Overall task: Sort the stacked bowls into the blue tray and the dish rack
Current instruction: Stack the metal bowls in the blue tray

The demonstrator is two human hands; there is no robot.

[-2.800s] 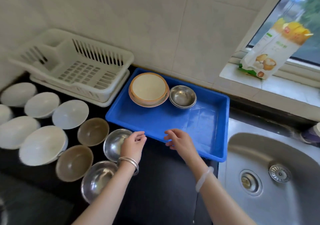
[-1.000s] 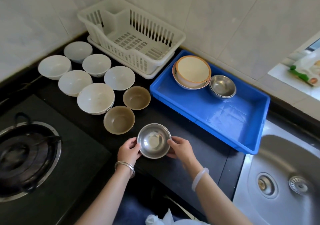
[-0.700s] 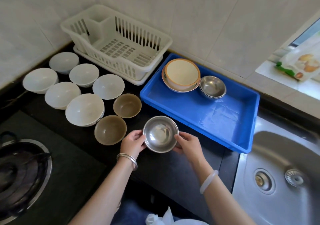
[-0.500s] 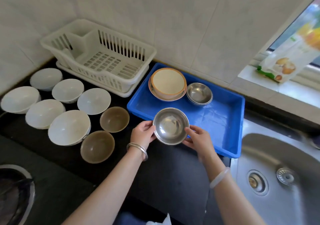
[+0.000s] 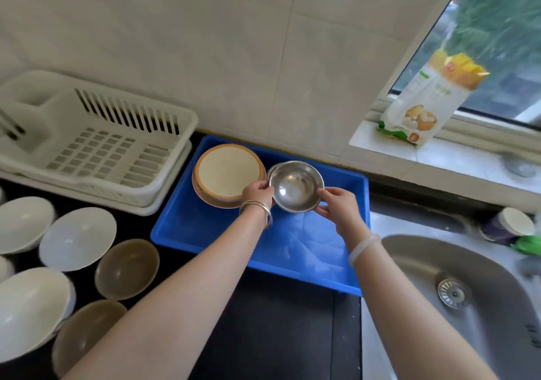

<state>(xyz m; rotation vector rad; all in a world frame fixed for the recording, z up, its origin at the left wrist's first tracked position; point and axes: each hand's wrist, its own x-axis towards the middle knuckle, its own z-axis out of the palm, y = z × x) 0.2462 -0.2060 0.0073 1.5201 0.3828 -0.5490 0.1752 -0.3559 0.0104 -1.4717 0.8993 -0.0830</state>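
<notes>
Small round stainless-steel bowl [image 5: 295, 187] held over the far side of the shallow blue plastic tray [image 5: 205, 227], beside the cream bowl with orange rim [image 5: 227, 173]. Left hand [image 5: 257, 193] and right hand [image 5: 336, 205] pinch opposite rim edges. Judged light, rigid, slick; rim grip suits.

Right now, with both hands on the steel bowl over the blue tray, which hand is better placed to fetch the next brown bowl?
Left hand: the brown bowl sits on its side of the blue tray.
</notes>
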